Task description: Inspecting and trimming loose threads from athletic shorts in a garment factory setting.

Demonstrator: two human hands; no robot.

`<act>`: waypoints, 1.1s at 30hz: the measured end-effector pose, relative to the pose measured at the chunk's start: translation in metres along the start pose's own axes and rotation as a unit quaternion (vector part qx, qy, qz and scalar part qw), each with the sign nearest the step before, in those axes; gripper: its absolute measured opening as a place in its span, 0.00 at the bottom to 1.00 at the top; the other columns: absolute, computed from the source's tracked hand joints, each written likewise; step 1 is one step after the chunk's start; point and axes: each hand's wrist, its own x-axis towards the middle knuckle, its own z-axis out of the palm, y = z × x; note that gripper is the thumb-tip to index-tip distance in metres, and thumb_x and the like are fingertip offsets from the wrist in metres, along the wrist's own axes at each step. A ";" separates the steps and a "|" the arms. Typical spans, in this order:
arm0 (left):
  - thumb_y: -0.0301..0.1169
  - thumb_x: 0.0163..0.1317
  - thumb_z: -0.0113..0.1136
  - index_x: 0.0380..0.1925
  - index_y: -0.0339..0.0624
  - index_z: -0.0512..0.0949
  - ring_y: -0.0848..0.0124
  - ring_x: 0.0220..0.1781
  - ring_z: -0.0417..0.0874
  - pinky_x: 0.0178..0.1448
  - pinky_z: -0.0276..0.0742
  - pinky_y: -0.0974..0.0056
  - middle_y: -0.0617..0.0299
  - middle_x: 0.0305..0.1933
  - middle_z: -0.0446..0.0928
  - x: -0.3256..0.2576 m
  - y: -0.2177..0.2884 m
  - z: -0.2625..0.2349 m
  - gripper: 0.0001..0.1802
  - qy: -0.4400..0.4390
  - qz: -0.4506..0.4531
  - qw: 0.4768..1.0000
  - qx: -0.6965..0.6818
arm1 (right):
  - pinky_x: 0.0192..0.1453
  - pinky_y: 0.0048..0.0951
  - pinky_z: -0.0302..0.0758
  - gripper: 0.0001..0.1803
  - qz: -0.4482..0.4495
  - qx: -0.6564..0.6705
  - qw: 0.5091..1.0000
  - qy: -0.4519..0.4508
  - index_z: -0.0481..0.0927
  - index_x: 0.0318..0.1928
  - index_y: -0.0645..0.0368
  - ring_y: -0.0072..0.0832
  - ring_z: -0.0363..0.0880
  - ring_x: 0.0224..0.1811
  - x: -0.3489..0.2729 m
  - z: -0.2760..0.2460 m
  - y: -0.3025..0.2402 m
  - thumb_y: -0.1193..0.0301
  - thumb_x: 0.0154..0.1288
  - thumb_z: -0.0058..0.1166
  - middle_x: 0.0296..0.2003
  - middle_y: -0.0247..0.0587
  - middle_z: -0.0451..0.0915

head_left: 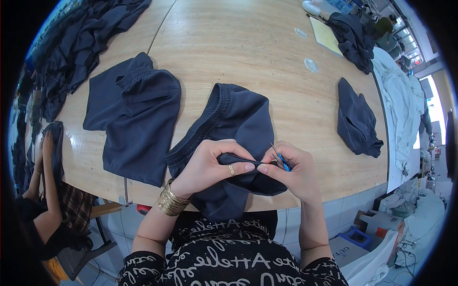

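A dark navy pair of elastic-waist shorts (250,112) lies in front of me, its gathered waistband toward the left and its lower part hanging over the table's near edge. My left hand (210,164), with a ring and gold bangles, is closed on a folded edge of the cloth. Close beside it, my right hand (296,169) pinches the same edge between thumb and finger. Tucked in that hand is a small pair of thread snips (283,163) with blue on the handle, its pointed blades upward. The thumbs nearly meet on the fabric.
Another dark garment (138,128) lies left on the wooden table (229,47), with a dark cloth pile (81,43) beyond. A folded dark piece (358,119) sits right, near pale fabric (396,90). A co-worker's hands (46,145) touch dark cloth at far left. Boxes (381,226) stand below right.
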 end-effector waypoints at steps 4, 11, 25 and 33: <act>0.27 0.51 0.68 0.31 0.37 0.82 0.78 0.32 0.78 0.39 0.71 0.73 0.63 0.29 0.80 0.000 0.003 -0.001 0.08 0.009 0.012 1.000 0.015 | 0.29 0.19 0.61 0.09 0.016 0.040 0.999 -0.016 0.79 0.30 0.64 0.15 0.65 0.25 0.001 0.000 0.000 0.73 0.52 0.65 0.23 0.30 0.70; 0.26 0.50 0.68 0.30 0.37 0.82 0.77 0.30 0.77 0.38 0.70 0.73 0.62 0.27 0.79 0.004 0.003 0.002 0.07 0.038 0.041 0.998 0.025 | 0.30 0.19 0.63 0.07 0.007 0.020 1.000 0.006 0.79 0.31 0.62 0.15 0.67 0.26 -0.002 0.001 -0.003 0.73 0.53 0.64 0.25 0.30 0.72; 0.21 0.46 0.68 0.28 0.37 0.83 0.79 0.25 0.67 0.31 0.62 0.74 0.66 0.22 0.73 -0.002 -0.003 0.014 0.07 0.085 0.040 0.995 0.045 | 0.35 0.19 0.68 0.06 -0.035 0.076 0.994 0.065 0.80 0.36 0.62 0.17 0.72 0.29 -0.012 0.000 0.017 0.73 0.62 0.57 0.32 0.31 0.74; 0.21 0.47 0.68 0.29 0.37 0.84 0.79 0.25 0.68 0.32 0.63 0.74 0.65 0.23 0.75 0.001 0.001 0.012 0.07 0.085 0.042 0.995 0.042 | 0.31 0.19 0.72 0.10 -0.097 0.015 0.983 0.154 0.81 0.44 0.59 0.18 0.76 0.27 -0.016 -0.007 0.010 0.76 0.63 0.51 0.30 0.36 0.76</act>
